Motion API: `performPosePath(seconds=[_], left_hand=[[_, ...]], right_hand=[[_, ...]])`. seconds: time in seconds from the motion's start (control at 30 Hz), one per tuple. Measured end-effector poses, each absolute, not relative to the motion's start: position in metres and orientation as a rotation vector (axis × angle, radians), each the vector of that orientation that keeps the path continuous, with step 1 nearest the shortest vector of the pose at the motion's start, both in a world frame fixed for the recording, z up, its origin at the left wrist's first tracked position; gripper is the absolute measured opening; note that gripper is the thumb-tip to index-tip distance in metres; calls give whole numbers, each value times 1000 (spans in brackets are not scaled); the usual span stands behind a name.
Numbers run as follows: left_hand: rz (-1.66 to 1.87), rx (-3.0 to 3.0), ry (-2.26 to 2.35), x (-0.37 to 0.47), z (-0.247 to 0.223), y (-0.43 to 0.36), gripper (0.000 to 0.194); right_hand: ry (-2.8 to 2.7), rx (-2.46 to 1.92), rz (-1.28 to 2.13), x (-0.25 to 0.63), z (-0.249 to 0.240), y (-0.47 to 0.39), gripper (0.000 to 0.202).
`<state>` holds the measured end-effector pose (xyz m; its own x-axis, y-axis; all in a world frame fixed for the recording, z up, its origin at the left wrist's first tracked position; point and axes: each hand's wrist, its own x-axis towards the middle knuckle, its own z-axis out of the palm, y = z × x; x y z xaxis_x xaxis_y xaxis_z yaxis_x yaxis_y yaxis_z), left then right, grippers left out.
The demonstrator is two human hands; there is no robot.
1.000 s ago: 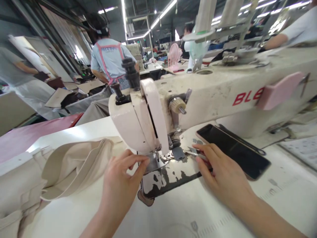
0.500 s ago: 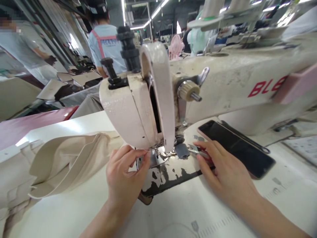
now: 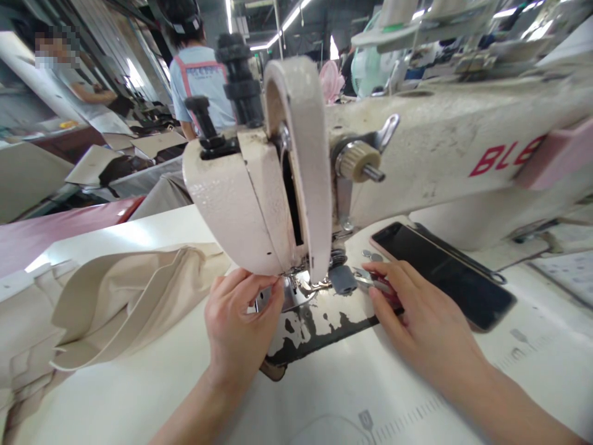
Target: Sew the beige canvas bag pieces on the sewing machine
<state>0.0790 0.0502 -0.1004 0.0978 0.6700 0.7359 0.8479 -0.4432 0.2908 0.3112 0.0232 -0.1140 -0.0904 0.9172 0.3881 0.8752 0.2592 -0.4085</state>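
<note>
Since a second ago both hands barely moved: the left hand (image 3: 238,324) keeps pinching thread at the needle (image 3: 296,283) of the sewing machine (image 3: 417,148), the right hand (image 3: 419,324) still grips small snips (image 3: 368,281), so threading continues.

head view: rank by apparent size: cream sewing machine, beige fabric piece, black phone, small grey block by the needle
1. Cream sewing machine
2. Beige fabric piece
3. Black phone
4. Small grey block
The machine's nearness to the camera exaggerates its size.

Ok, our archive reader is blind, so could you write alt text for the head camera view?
Two bare hands work at the needle of a worn cream sewing machine: the left hand pinches by the presser foot, the right hand holds small snips. Beige fabric lies to the left and a dark phone to the right, with other workers behind.
</note>
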Motion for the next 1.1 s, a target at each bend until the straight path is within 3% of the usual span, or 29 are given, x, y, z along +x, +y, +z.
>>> performPosePath(seconds=[0.33,0.53,0.9,1.03,1.1], left_hand=[[-1401,-2187,-1709,87,-102,55,27],[-1544,-2231,-1699,88,-99,56,22],[-1601,-2286,-1437,81,-99,54,14],[-1550,-2457,-912,80,-94,31,9],[-1448,-2697,-742,85,-92,20,22]], right_hand=[[-1850,-1593,219,310,-113,21,30],[-1438,-1480,1010,270,-95,34,19],[-1469,-1327,1005,238,-100,57,29],[-1523,-1289,1051,255,-98,24,27],[-1638,-1216,1035,267,-97,7,27]])
